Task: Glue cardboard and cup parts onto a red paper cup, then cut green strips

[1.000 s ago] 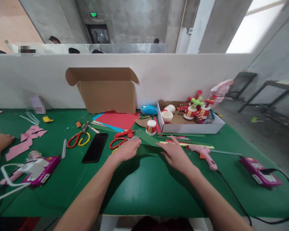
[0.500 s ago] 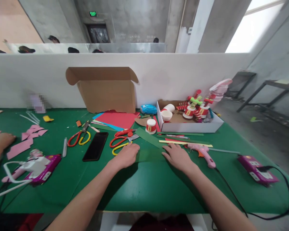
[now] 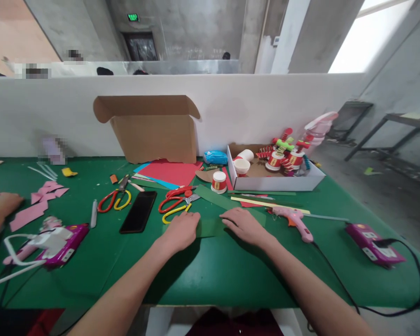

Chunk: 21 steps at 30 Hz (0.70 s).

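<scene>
A green paper strip [image 3: 210, 228] lies flat on the green table in front of me, hard to tell from the tabletop. My left hand [image 3: 182, 230] has its fingers curled together on the strip's left part. Across its right part rests my right hand [image 3: 245, 225], palm down with fingers stretched out. Just beyond the left hand are scissors [image 3: 171, 204] with red and yellow handles. Another green strip [image 3: 212, 197] runs slantwise between the hands and a red and white paper cup [image 3: 219, 182]. A pink glue gun [image 3: 296, 220] lies right of my right hand.
A white box [image 3: 276, 184] with cups and decorated figures stands back right. Red paper [image 3: 175, 172] lies before an upright cardboard lid [image 3: 154, 135]. A phone [image 3: 138, 212], more scissors [image 3: 117, 198] and purple power strips [image 3: 373, 247] flank me. Another person's hand [image 3: 3, 205] is at far left.
My right hand has slid left along the green strip, nearer my left hand, uncovering the strip's right end. The left hand has moved slightly left and down.
</scene>
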Available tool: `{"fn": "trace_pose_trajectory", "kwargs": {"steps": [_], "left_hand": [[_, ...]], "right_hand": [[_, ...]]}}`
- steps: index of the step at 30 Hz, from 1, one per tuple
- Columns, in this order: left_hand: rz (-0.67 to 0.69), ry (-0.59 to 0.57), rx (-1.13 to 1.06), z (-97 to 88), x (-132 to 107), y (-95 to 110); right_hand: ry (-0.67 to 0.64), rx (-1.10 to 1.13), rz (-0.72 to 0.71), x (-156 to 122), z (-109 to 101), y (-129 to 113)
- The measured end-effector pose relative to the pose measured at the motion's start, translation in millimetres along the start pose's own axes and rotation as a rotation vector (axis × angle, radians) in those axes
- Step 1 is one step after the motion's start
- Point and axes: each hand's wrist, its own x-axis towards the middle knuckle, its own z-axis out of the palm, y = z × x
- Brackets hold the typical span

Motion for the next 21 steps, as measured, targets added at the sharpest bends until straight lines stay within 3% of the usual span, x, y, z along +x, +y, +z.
{"fn": "trace_pose_trajectory", "kwargs": {"steps": [4,7,9,14,19,21], "left_hand": [[-0.101,0.035,0.059,-2.0,0.9,1.1],[-0.061,0.049,0.075,-2.7,2.9,5.0],[0.003,0.047,0.032,-1.8,7.0,7.2],[0.093,0.09,-0.102,3.5,29.1,3.7],[0.09,0.214,-0.157,0.6,33.4,-15.2],[0.171,0.216,-0.206,0.0,26.2,-21.2]], "right_hand": [[0.076,-0.214,0.178,5.3,-0.4,1.4],[0.12,-0.248,0.251,2.3,-3.2,4.2],[0.156,-0.18,0.205,-2.5,-5.0,4.7],[0.162,0.056,-0.072,-11.7,-3.6,-0.9],[0.089,0.081,-0.054,-11.7,6.5,-1.6],[0.073,0.071,-0.038,-11.2,9.4,-0.5]]}}
